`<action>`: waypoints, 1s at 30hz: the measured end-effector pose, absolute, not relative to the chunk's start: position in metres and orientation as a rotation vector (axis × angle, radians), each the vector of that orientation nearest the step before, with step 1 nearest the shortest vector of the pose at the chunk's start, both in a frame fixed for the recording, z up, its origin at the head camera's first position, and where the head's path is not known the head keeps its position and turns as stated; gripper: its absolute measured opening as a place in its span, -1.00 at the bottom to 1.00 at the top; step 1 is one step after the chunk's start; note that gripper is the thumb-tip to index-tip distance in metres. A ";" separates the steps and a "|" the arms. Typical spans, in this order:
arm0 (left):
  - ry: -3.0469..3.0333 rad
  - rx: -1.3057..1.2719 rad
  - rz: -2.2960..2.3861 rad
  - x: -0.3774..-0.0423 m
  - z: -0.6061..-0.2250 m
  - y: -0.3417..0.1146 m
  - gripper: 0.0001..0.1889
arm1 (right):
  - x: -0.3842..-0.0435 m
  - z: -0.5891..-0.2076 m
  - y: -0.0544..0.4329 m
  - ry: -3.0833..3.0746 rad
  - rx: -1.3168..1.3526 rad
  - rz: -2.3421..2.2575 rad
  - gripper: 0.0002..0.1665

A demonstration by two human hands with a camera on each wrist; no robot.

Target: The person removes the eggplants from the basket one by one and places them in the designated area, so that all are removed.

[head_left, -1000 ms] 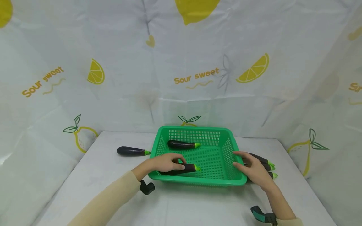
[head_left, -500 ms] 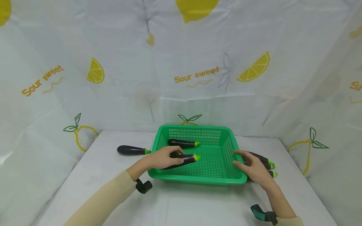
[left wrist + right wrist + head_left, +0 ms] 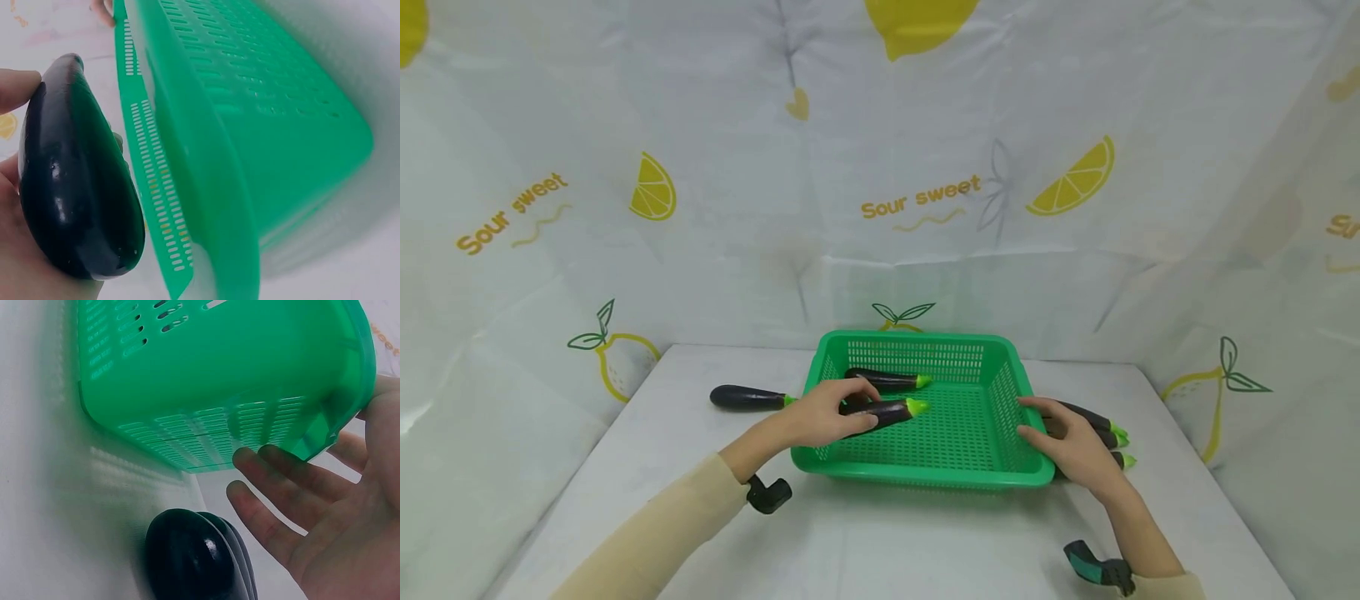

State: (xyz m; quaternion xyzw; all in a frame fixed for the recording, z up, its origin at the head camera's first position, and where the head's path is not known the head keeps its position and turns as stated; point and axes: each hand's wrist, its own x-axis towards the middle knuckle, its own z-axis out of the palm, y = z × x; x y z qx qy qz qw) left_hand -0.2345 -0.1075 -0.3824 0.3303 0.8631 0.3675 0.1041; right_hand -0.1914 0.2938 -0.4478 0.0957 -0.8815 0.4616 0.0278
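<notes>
My left hand point(image 3: 831, 414) grips a dark purple eggplant point(image 3: 887, 412) with a green stem end, held up over the left part of a green plastic basket point(image 3: 922, 478). Close in the left wrist view, the eggplant's rounded end point(image 3: 81, 187) is beside the basket's rim. My right hand point(image 3: 1072, 444) holds the basket's right rim, thumb and index finger over the edge and the other fingers point(image 3: 269, 519) spread along the outside wall. A second eggplant point(image 3: 887, 381) lies inside the basket near its back wall.
One eggplant point(image 3: 747, 397) lies on the white table point(image 3: 880, 542) left of the basket. Several more eggplants point(image 3: 1097, 419) lie right of it, partly hidden by my right hand. A white lemon-print sheet point(image 3: 737, 275) hangs behind and at the sides.
My left hand has lifted the eggplant from the front of the basket's inside and carried it up and slightly left. The right hand stays at the rim.
</notes>
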 end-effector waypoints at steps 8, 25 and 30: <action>2.581 0.967 1.082 -0.233 -0.372 -0.117 -0.71 | -0.193 -0.447 0.292 -2.730 0.309 1.404 -0.29; 2.654 0.957 1.101 -0.234 -0.360 -0.154 -0.72 | -0.190 -0.445 0.290 -2.742 0.296 1.387 -0.30; 2.680 0.909 1.111 -0.236 -0.360 -0.167 -0.73 | -0.190 -0.445 0.290 -2.741 0.299 1.384 -0.30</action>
